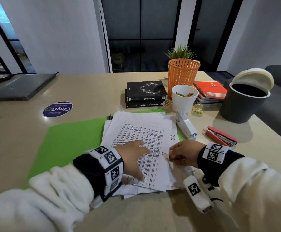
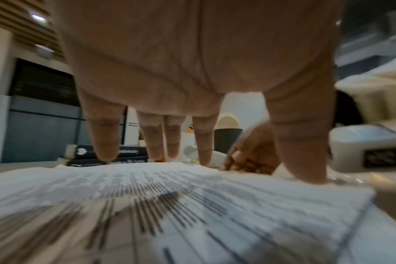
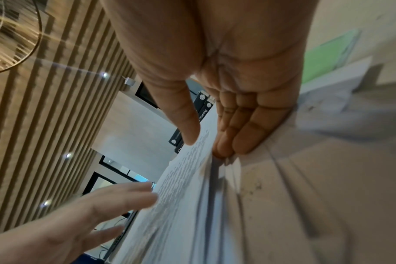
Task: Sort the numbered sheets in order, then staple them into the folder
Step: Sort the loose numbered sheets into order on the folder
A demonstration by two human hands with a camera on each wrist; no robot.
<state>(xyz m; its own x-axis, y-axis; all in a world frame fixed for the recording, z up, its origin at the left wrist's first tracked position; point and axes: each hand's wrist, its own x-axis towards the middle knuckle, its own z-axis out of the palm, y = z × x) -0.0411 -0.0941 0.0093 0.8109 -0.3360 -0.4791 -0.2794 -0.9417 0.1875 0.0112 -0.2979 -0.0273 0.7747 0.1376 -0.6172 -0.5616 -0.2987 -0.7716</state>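
- we see the left hand [image 1: 134, 158] spread, fingers straight, pressing flat on the stack of numbered sheets [image 1: 141, 131]; top sheet marked 4, one under it 20
- right hand [image 1: 185, 154] pinches the stack's right edge
- sheets lie on the open green folder [image 1: 69, 139] on the surface [image 1: 94, 91]; white stapler [image 1: 185, 125] just beside them

Left hand [image 1: 133, 158] flat on loose sheets [image 1: 141, 131] over green folder [image 1: 69, 139]; right hand [image 1: 185, 154] pinching edge of sheet marked 4. White stapler [image 1: 185, 126], red stapler [image 1: 221, 136] alongside on tabletop [image 1: 94, 91].
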